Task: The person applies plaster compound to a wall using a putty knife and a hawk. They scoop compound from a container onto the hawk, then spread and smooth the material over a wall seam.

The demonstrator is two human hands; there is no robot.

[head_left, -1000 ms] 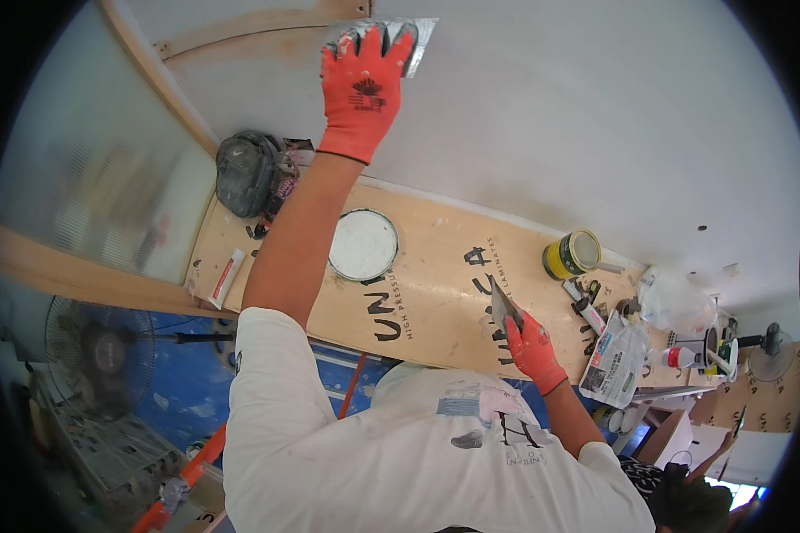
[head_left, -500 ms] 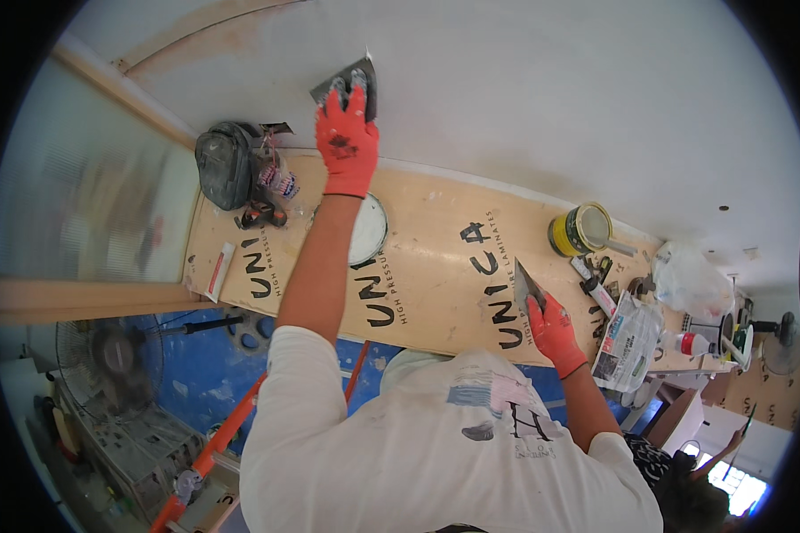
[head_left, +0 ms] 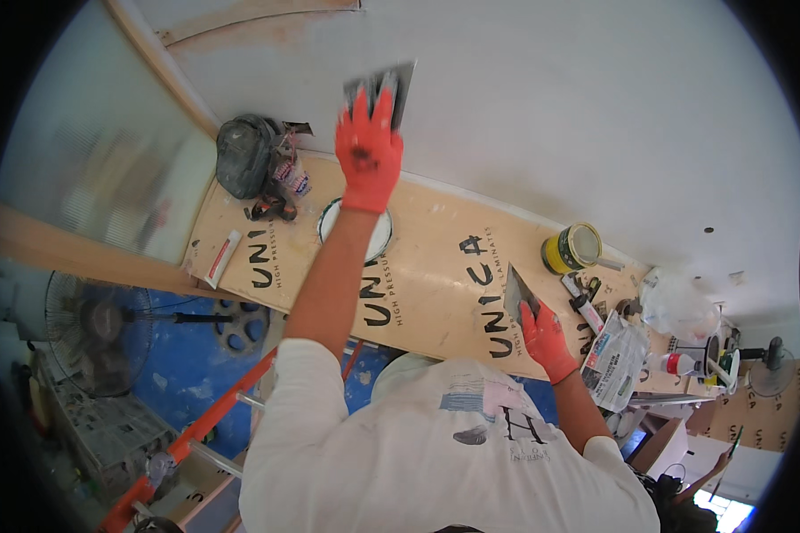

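On a pale brown wooden board (head_left: pixel 431 298) printed with black letters sits a round white container with a dark rim (head_left: pixel 381 234), its top showing smooth white, partly hidden by the left forearm; whether that is a lid or a filling cannot be told. Toward the right stands an open yellow-and-black metal tin (head_left: pixel 560 255), greyish inside, its contents unclear. Farther right are a translucent white plastic bag (head_left: pixel 680 304) and a clear bottle with a red band (head_left: pixel 681 363), their contents also indistinct. A dark grey zipped bag (head_left: pixel 244 156) sits at the board's far left. The left hand in a red glove (head_left: pixel 369 158) is stretched far forward, arm nearly straight, fingers spread over a broad grey metal blade (head_left: pixel 406 89), gripping it at the pale wall (head_left: pixel 524 115); contact cannot be told. The right hand in a red glove (head_left: pixel 547 342), elbow bent and nearer the body, grasps a pointed-looking grey metal scraper (head_left: pixel 517 289) over the board.
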